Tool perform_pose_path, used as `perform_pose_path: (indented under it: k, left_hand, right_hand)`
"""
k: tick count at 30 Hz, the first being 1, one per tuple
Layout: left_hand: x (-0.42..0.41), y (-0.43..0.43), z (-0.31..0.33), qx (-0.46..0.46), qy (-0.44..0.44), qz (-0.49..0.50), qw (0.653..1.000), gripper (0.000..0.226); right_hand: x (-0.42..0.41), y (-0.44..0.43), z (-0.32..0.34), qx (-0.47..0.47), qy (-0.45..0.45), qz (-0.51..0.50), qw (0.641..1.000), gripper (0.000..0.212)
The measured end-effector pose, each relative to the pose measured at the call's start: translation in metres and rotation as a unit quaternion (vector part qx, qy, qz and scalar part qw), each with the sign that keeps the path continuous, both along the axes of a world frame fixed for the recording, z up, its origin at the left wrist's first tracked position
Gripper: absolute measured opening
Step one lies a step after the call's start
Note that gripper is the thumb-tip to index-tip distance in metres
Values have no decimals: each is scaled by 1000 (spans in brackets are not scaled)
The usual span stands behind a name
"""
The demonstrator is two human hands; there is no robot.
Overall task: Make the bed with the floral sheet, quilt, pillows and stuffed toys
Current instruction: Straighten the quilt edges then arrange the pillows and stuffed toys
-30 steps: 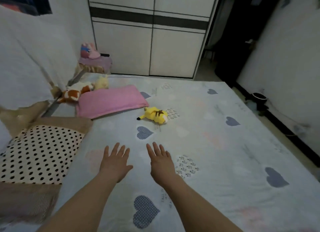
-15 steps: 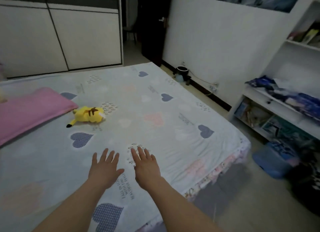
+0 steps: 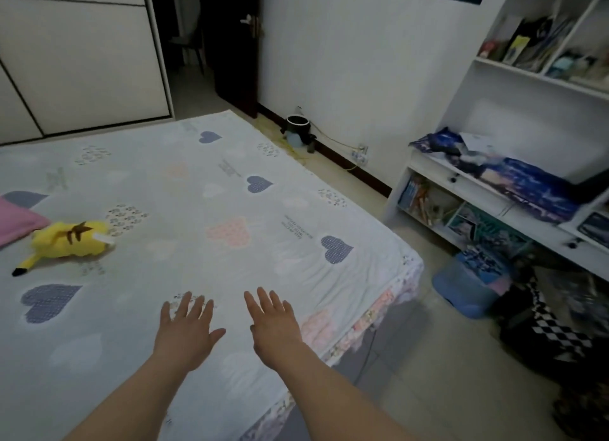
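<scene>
Head view: two open hands on one heart-print quilt.
Left hand (image 3: 186,332) and right hand (image 3: 275,325) lie side by side near the bed's corner, fingers straight and spread, grasping nothing. The quilt (image 3: 197,183) covers the bed, with the floral sheet (image 3: 372,318) showing along its edge. At far left, one yellow stuffed toy (image 3: 71,241) lies beside one pink pillow (image 3: 16,221). White shelves (image 3: 494,193) and one blue bin (image 3: 468,289) stand to the right.

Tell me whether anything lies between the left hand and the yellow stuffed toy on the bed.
Nothing visible does. Between the left hand and the yellow stuffed toy lies only flat heart-print cover. The pink pillow sits beyond the toy, at the frame's left edge, out of the path.
</scene>
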State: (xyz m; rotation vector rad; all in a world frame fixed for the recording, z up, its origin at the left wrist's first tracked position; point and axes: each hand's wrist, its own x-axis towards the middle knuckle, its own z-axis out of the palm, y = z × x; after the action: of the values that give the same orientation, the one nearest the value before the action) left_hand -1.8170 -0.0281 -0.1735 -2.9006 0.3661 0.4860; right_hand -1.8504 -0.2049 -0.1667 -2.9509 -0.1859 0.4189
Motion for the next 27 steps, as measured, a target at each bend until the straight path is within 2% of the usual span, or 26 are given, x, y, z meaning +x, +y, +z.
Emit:
perform_pose_path:
  k: [15, 24, 27]
  left_hand:
    - [84, -116, -49, -4, 47, -67, 997, 70]
    - [95, -207, -104, 10, 97, -98, 990, 69]
    - [104, -233, -136, 4, 100, -115, 988, 70]
  right_hand:
    - [57, -107, -37, 39, 40, -79, 995, 66]
    - [69, -187, -96, 115, 55, -121, 984, 66]
    - [77, -214, -129, 145, 96, -158, 972, 70]
